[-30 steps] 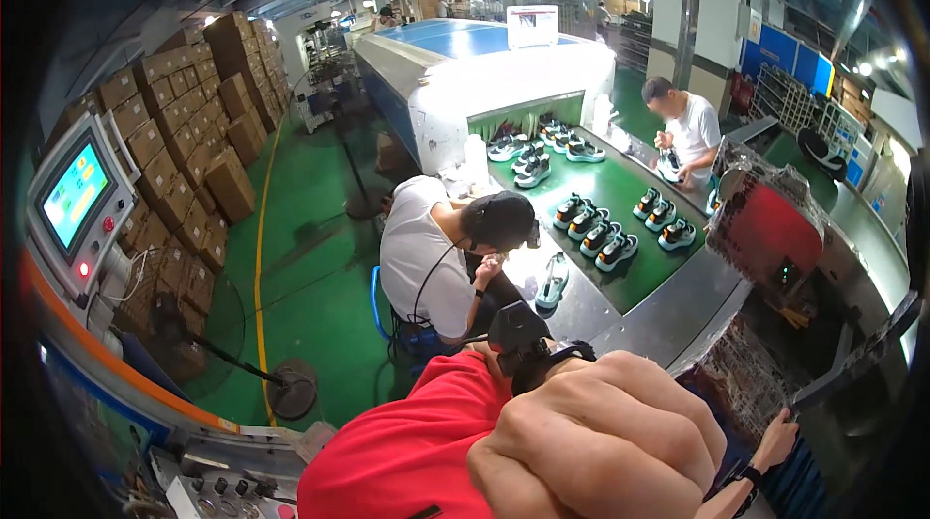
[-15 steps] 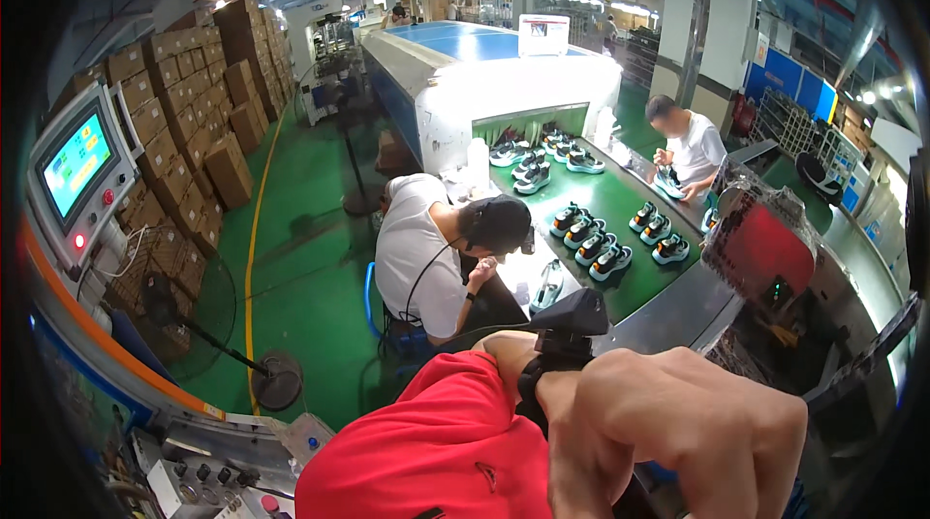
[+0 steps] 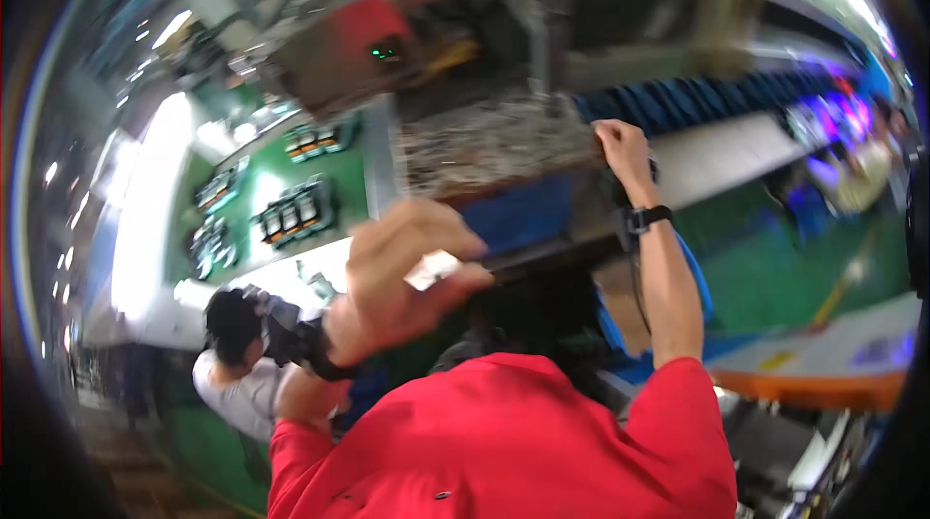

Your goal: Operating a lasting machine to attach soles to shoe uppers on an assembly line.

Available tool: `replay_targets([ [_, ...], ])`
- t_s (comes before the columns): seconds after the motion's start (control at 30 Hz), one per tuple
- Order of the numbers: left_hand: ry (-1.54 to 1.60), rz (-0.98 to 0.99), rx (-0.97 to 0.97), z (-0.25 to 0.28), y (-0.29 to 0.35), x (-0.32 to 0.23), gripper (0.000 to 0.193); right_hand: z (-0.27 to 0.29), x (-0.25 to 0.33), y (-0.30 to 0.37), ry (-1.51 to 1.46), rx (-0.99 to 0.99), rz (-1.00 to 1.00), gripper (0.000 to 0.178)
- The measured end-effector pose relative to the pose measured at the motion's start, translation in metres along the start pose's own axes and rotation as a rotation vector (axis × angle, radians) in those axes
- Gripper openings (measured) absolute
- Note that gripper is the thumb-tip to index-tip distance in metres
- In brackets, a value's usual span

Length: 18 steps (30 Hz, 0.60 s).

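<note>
My left hand (image 3: 402,262), smeared by motion, is raised in front of me with its fingers curved and its thumb apart. A bright white patch shows between them; whether it lies behind the hand I cannot tell. My right hand (image 3: 626,153) reaches forward to the end of a row of dark blue slats (image 3: 717,102). Its fingers are curled closed, and what they hold, if anything, is hidden. Both wrists wear dark straps, the left with a black device (image 3: 281,327). Between the hands lies a worn, speckled machine surface (image 3: 484,146) above a blue panel (image 3: 528,217).
At left, several shoes (image 3: 295,211) stand on a green conveyor (image 3: 354,185). A co-worker in a white shirt (image 3: 232,393) sits close on my left. A grey and red machine head (image 3: 344,54) stands ahead. A blue-edged bin (image 3: 620,306) is beneath my right arm.
My view has swung right and tilted down. The left hand has gone from a downward curl to a raised, parted grasp. My right arm has come into view, reaching forward.
</note>
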<state>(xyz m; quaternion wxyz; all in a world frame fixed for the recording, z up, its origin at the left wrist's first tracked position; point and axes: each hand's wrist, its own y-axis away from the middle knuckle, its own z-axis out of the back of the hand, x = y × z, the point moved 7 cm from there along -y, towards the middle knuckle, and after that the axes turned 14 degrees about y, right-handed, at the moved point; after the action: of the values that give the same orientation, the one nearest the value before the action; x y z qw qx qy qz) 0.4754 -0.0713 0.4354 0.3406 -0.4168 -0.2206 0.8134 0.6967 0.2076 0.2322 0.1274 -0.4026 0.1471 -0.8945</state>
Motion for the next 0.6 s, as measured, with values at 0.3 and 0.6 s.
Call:
replay_targets([
  [0.3,-0.506,0.339,0.484,-0.07,0.021,0.196,0.095,0.046,-0.21,0.041,0.547,0.031,-0.221,0.026],
  [0.6,-0.486,0.365,0.452,-0.077,0.016,0.21,0.091,-0.047,-0.318,0.061,0.49,0.24,-0.267,0.027],
])
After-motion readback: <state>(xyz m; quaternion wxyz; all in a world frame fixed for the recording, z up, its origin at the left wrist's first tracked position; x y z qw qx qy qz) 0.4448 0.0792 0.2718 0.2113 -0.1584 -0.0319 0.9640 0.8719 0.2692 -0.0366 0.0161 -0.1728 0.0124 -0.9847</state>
